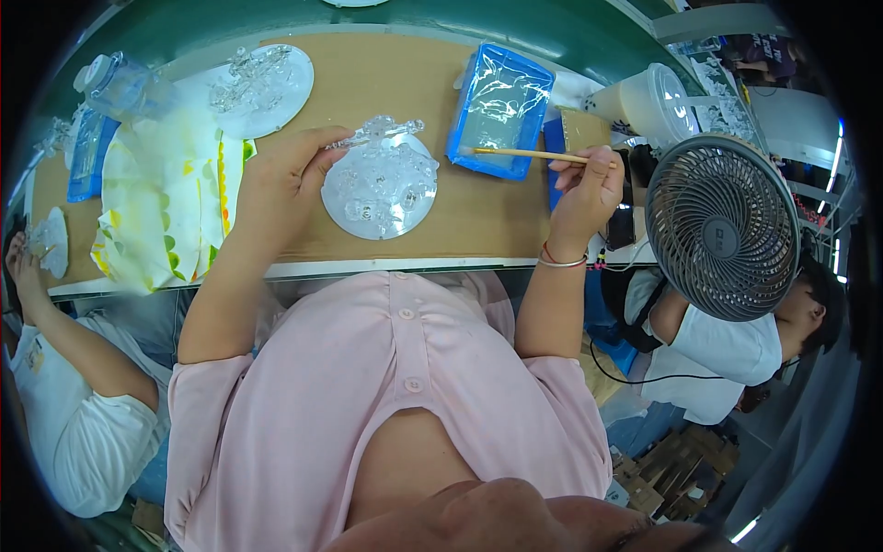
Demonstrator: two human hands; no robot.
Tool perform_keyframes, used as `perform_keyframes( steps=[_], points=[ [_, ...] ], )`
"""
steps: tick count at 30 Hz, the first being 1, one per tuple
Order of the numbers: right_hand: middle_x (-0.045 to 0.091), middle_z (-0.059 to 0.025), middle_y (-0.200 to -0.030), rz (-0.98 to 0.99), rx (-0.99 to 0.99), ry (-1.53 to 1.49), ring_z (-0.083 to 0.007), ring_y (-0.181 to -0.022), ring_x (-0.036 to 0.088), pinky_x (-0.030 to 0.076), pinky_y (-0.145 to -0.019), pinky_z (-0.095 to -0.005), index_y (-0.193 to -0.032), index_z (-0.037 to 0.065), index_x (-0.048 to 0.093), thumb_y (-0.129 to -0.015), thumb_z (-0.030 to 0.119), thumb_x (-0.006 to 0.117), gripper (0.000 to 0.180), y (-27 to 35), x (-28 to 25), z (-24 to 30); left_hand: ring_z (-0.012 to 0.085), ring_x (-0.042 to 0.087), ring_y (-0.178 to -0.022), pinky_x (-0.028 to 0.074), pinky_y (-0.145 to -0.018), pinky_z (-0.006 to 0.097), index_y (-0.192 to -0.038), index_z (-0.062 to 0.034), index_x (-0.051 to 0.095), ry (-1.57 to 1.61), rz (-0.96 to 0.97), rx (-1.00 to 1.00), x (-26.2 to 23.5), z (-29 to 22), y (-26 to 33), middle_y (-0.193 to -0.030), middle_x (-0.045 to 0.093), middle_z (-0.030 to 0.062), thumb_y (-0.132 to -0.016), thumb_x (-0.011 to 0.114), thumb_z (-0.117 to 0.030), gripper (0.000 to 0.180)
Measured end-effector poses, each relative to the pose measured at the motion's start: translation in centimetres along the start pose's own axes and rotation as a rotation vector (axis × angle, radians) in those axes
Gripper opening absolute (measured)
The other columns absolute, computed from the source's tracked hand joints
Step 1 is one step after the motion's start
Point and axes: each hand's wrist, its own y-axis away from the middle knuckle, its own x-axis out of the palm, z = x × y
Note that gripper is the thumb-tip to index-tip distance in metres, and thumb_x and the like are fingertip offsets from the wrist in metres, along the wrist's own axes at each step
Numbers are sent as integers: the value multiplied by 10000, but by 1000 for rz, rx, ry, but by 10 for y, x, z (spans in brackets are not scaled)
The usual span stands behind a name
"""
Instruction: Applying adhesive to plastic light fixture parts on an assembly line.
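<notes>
My left hand (290,175) pinches a clear plastic piece (382,131) between thumb and fingers. It is held at the far edge of a round white plate (342,219), where several more clear plastic pieces (377,184) lie. In my right hand (589,191) is a thin wooden stick (533,155), gripped near one end like a pen. Its other end, darker at the tip, points left over the near part of a blue tray (454,145). The tray is covered or lined with shiny clear film; whether the tip touches anything in it, I cannot tell.
Another white plate (299,78) of clear pieces stands far left, beside a patterned cloth (166,202) and a clear bottle (129,87). At right are a translucent tub (644,101) and a grey fan (722,230). People sit on both sides.
</notes>
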Motion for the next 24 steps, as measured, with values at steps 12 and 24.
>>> perform_keyframes(
  steps=[12,24],
  points=[
    [559,-105,-592,-25,46,-259,-112,-448,472,336,-418,-189,-808,43,497,-979,331,469,335,24,-7,18,181,630,-767,487,-695,262,-1048,-56,664,54,38,-87,0,3,3,-907,677,97,-840,648,-56,209],
    [584,-120,-679,307,-377,184,-141,-518,533,430,-485,-244,-895,9,499,-965,299,505,298,74,28,4,258,647,-732,512,-639,329,-994,-87,680,-68,-37,51,7,7,3,-894,687,94,-838,650,-138,167]
  ],
)
